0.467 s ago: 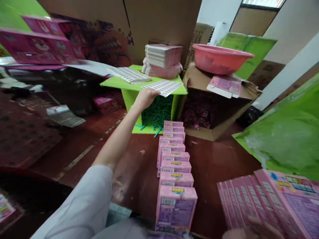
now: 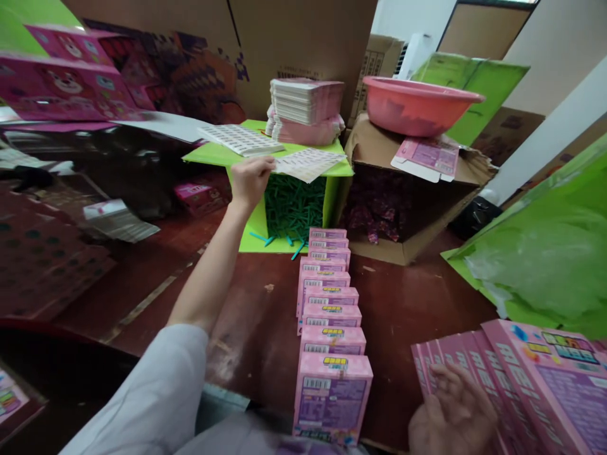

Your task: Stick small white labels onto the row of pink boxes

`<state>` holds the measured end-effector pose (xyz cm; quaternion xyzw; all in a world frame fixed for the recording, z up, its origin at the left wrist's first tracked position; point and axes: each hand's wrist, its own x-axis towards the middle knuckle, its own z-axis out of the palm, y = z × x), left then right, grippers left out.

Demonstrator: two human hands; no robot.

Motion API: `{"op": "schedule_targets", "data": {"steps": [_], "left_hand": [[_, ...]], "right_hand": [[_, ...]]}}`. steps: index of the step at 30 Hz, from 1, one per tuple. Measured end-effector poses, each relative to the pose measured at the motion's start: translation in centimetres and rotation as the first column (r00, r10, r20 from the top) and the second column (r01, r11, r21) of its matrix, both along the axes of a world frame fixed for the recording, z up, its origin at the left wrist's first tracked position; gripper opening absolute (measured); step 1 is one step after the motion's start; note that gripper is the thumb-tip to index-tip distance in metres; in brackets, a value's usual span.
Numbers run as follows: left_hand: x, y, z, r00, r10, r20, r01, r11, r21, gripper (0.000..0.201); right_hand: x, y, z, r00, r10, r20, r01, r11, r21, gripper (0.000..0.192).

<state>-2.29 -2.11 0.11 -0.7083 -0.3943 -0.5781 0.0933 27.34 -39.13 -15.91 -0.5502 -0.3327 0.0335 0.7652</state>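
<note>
My left hand [image 2: 250, 178] is pinching the near edge of a white sticker sheet [image 2: 306, 163] on the green cardboard stand [image 2: 341, 169], which has green sticks [image 2: 294, 208] inside. My right hand [image 2: 453, 414] lies flat and open on fanned pink cartons [image 2: 531, 385], partly cut off by the frame.

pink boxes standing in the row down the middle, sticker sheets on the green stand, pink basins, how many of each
pink boxes in the row: 9
sticker sheets or piles on the green stand: 2, the left hand pinching one
pink basin: 1
total: 12
</note>
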Motion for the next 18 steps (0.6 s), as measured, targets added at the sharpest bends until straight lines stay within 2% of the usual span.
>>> {"op": "schedule_targets", "data": {"steps": [2,4,6,9,11,12,14,15,17,18], "left_hand": [[0.1,-4.0,-0.9,0.996,-0.022,0.081,0.009,0.988,0.155,0.017],[0.7,-8.9,-2.5,0.978,-0.098,0.185,0.035,0.947,0.318,0.018],[1.8,-13.6,-4.5,0.950,-0.162,0.268,0.057,0.931,0.361,0.017],[3.1,-18.8,-7.5,0.890,-0.155,0.429,0.007,0.945,0.328,0.023],[3.3,-20.7,-9.3,0.845,-0.158,0.511,0.015,0.962,0.272,0.024],[3.2,-21.2,-10.1,0.841,-0.176,0.511,0.058,0.969,0.238,0.022],[2.3,-21.7,-11.5,0.871,-0.223,0.437,0.173,0.973,0.152,0.017],[1.6,-21.7,-12.1,0.892,-0.242,0.382,0.217,0.970,0.107,0.016],[0.3,-21.7,-13.0,0.914,-0.267,0.304,0.266,0.963,0.047,0.017],[-0.2,-21.6,-13.3,0.917,-0.276,0.289,0.279,0.960,0.031,0.020]], "right_hand": [[-0.4,1.7,-0.3,0.997,0.056,-0.051,-0.052,0.997,0.062,0.034],[-0.7,3.3,0.1,0.963,0.245,-0.113,-0.249,0.968,-0.019,0.029],[-1.1,5.4,1.0,0.868,0.444,-0.224,-0.475,0.874,-0.106,0.040],[-2.1,9.1,2.8,0.706,0.590,-0.392,-0.663,0.745,-0.073,0.056],[-2.7,11.2,3.8,0.534,0.672,-0.513,-0.792,0.609,-0.027,0.048],[-2.9,12.0,4.3,0.428,0.701,-0.571,-0.848,0.530,0.014,0.043],[-2.8,12.7,4.9,0.212,0.721,-0.659,-0.921,0.373,0.111,0.044],[-2.5,12.8,5.0,0.132,0.711,-0.690,-0.936,0.318,0.148,0.050],[-2.0,12.7,5.1,0.053,0.674,-0.737,-0.951,0.259,0.169,0.063],[-1.7,12.6,4.9,0.065,0.655,-0.753,-0.954,0.261,0.145,0.066]]}}
